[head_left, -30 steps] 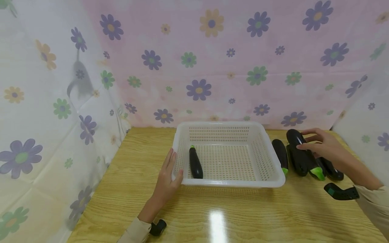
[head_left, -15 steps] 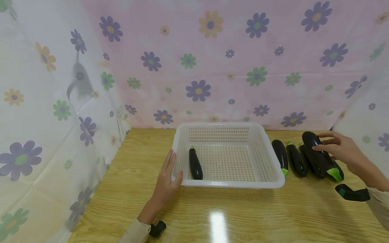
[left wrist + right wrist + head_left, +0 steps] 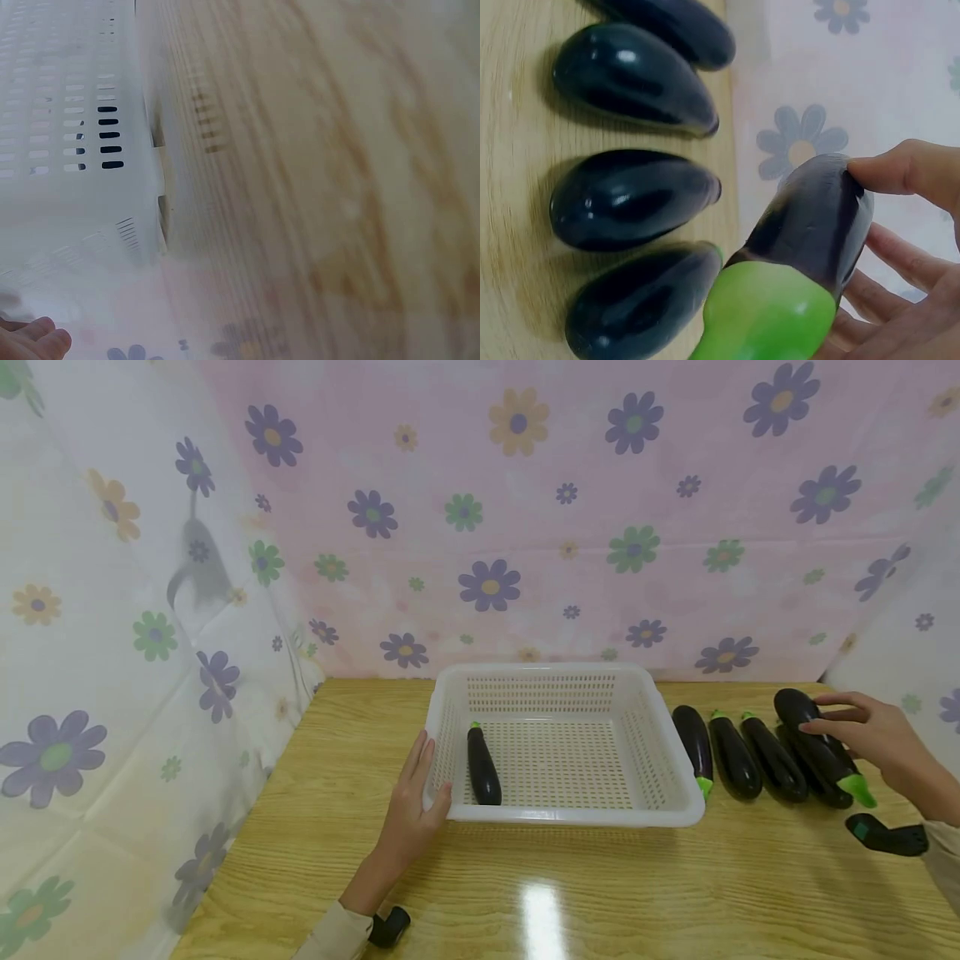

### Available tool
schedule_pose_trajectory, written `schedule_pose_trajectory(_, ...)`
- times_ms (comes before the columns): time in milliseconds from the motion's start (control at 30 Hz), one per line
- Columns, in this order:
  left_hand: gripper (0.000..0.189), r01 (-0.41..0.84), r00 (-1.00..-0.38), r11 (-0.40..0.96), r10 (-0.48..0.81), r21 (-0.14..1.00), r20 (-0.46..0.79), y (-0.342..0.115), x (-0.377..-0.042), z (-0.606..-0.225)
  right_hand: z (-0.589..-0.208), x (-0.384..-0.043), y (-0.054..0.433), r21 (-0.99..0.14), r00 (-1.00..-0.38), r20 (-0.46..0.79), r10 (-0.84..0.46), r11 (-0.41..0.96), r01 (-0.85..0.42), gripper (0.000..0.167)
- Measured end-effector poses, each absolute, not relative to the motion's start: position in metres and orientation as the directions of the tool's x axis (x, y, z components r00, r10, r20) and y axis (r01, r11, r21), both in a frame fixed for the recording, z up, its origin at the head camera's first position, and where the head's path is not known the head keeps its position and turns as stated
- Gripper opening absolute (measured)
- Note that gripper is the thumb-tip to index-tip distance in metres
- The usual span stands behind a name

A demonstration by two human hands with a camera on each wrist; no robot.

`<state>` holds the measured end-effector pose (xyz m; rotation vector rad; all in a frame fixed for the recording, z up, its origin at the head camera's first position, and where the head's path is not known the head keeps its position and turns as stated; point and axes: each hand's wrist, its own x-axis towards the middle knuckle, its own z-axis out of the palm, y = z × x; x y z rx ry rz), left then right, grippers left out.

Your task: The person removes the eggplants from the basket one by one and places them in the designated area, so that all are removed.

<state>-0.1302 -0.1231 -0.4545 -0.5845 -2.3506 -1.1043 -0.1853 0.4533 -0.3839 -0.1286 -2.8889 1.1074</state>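
My right hand (image 3: 881,735) pinches a dark purple eggplant (image 3: 806,727) between thumb and fingers, above the right end of a row of eggplants. Its green cap (image 3: 769,315) points toward the near side, and the right wrist view shows the thumb on its skin. My left hand (image 3: 412,797) rests against the front left corner of a white plastic basket (image 3: 562,816). Its fingers lie fairly straight along the left side, with the thumb at the front rim. Inside the basket, near its left wall, lies one eggplant (image 3: 483,767).
Several eggplants lie in a row right of the basket, including one against its side (image 3: 692,743) and another beside it (image 3: 735,758). The wooden table (image 3: 450,893) meets a flowered cloth (image 3: 570,560) at the back, with more cloth at both sides.
My right hand has moved rightward with its eggplant, from over the middle of the row to its right end. The left hand and basket have stayed put.
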Motion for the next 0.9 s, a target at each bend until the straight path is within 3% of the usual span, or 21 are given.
schedule_pose_trajectory(667,0.064,0.535,-0.813,0.588,0.165,0.606,0.558,-0.123,-0.129,-0.454,-0.426,-0.205,0.499,-0.622,-0.969,0.008,0.248,0.760,0.189,0.069)
schedule_pose_trajectory(900,0.064,0.534,-0.815,0.592,0.170,0.604,0.554,-0.122,-0.129,-0.453,-0.448,-0.214,0.522,-0.682,-0.925,-0.042,0.379,0.666,0.303,0.072)
